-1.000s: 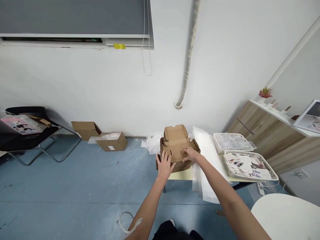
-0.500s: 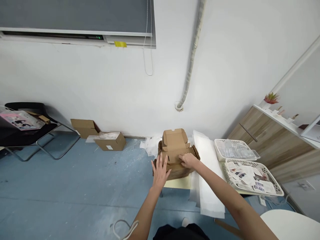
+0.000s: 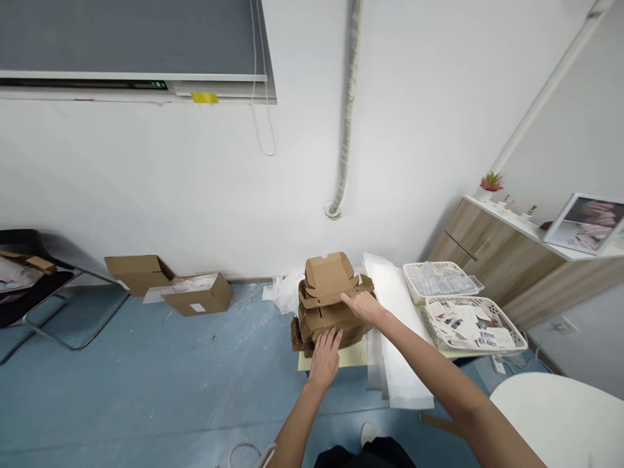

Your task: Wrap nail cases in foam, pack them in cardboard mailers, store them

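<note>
Cardboard stack (image 3: 336,316) near table (image 3: 351,357) edge, wide floor (image 3: 170,383) leftward

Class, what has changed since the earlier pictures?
The left hand moved from the left side of the cardboard stack to its near edge. The right hand shifted farther back on the top carton, whose near panel looks raised. The baskets and white sheets stayed put.

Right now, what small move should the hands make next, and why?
Probably ease the top carton upward with the right hand, since that hand is already at its near right part, while the left hand lies against the stack's near side and could steady it.
</note>
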Demonstrator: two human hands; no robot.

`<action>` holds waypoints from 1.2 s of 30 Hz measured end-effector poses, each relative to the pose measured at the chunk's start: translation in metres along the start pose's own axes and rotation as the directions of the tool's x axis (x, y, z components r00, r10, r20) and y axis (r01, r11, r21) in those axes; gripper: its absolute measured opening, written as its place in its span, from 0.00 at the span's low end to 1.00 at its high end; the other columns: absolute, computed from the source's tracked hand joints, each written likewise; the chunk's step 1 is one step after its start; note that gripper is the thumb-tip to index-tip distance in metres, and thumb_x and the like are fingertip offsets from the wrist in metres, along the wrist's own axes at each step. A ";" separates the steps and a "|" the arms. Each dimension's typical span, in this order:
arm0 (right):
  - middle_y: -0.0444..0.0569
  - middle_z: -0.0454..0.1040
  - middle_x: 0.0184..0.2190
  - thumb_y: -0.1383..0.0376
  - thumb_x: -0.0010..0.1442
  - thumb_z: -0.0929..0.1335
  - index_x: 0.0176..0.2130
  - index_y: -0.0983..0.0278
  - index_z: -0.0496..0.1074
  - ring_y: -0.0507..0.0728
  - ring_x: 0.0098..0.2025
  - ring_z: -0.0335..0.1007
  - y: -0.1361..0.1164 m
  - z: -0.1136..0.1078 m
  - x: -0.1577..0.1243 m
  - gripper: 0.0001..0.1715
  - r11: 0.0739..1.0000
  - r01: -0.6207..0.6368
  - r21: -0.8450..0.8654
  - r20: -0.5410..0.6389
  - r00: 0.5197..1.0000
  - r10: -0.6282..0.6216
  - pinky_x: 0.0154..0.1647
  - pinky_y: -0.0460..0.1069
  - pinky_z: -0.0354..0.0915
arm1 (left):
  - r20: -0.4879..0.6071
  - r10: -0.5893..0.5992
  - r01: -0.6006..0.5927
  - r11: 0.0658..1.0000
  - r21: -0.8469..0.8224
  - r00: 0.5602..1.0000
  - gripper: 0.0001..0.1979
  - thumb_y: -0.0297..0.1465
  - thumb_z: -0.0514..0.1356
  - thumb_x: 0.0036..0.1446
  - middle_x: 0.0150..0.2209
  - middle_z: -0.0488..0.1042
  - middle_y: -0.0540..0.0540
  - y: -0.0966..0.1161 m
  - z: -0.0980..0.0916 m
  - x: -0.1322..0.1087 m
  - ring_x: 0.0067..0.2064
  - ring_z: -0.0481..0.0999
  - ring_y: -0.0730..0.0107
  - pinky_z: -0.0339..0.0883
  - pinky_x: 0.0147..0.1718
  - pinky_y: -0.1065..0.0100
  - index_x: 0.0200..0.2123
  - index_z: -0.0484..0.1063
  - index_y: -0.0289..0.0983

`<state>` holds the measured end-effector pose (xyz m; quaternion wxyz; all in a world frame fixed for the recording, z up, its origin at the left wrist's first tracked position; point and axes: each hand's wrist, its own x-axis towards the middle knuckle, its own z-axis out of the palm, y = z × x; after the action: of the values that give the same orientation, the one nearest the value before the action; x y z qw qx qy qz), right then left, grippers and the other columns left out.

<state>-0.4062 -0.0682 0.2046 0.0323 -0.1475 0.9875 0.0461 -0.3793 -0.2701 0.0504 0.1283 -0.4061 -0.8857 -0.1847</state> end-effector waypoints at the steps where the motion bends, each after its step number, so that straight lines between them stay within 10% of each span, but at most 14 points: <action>1: 0.57 0.77 0.40 0.74 0.65 0.58 0.53 0.66 0.64 0.59 0.40 0.76 0.002 -0.007 -0.004 0.18 1.000 0.007 0.003 -0.055 0.998 -0.007 0.38 0.49 0.67 | -0.003 -0.021 0.021 0.999 -0.034 1.000 0.32 0.19 0.48 0.54 0.59 0.66 0.39 0.001 -0.004 0.003 0.60 0.64 0.54 0.60 0.58 0.49 0.63 0.57 0.38; 10: 0.55 0.74 0.53 0.73 0.67 0.58 0.56 0.64 0.67 0.57 0.55 0.70 0.027 -0.043 -0.139 0.21 0.983 -0.179 -0.050 -0.588 0.801 0.116 0.56 0.53 0.67 | -0.181 -0.038 -0.031 0.931 -0.363 0.983 0.27 0.29 0.50 0.63 0.58 0.64 0.36 0.036 -0.051 0.065 0.60 0.63 0.51 0.63 0.56 0.47 0.65 0.52 0.37; 18: 0.54 0.76 0.50 0.75 0.65 0.59 0.53 0.65 0.71 0.57 0.53 0.72 0.006 -0.017 -0.357 0.21 0.759 -0.643 -0.099 -0.604 0.645 0.468 0.51 0.52 0.71 | -0.156 0.305 -0.339 0.760 -0.554 0.939 0.34 0.27 0.50 0.62 0.66 0.54 0.36 0.183 -0.037 0.082 0.66 0.55 0.52 0.57 0.61 0.46 0.69 0.40 0.39; 28: 0.57 0.76 0.49 0.78 0.63 0.59 0.52 0.65 0.70 0.60 0.52 0.71 -0.118 0.089 -0.584 0.23 0.370 -0.928 -0.038 -0.411 0.351 0.841 0.49 0.53 0.70 | -0.081 0.723 -0.598 0.497 -0.629 0.686 0.36 0.24 0.48 0.61 0.70 0.45 0.38 0.410 0.004 -0.035 0.69 0.49 0.54 0.55 0.62 0.49 0.70 0.39 0.39; 31: 0.59 0.75 0.49 0.77 0.63 0.59 0.51 0.65 0.70 0.60 0.51 0.71 -0.150 0.133 -0.609 0.22 0.297 -0.953 0.058 -0.190 0.281 0.941 0.47 0.53 0.70 | -0.006 0.772 -0.614 0.500 -0.611 0.635 0.38 0.23 0.48 0.58 0.70 0.44 0.37 0.443 0.027 -0.084 0.70 0.47 0.53 0.51 0.63 0.47 0.70 0.37 0.37; 36: 0.57 0.75 0.43 0.75 0.64 0.59 0.48 0.67 0.70 0.61 0.46 0.72 -0.181 0.188 -0.605 0.17 0.228 -0.960 0.165 0.179 0.256 0.950 0.40 0.52 0.70 | 0.123 0.728 -0.572 0.619 -0.538 0.674 0.45 0.20 0.49 0.52 0.71 0.40 0.34 0.459 0.065 -0.140 0.70 0.43 0.51 0.44 0.64 0.41 0.70 0.29 0.34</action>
<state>0.2341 -0.0471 0.0498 0.0348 0.4912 0.8682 -0.0604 0.0566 -0.0597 0.0416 -0.0619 -0.7457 -0.6119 -0.2563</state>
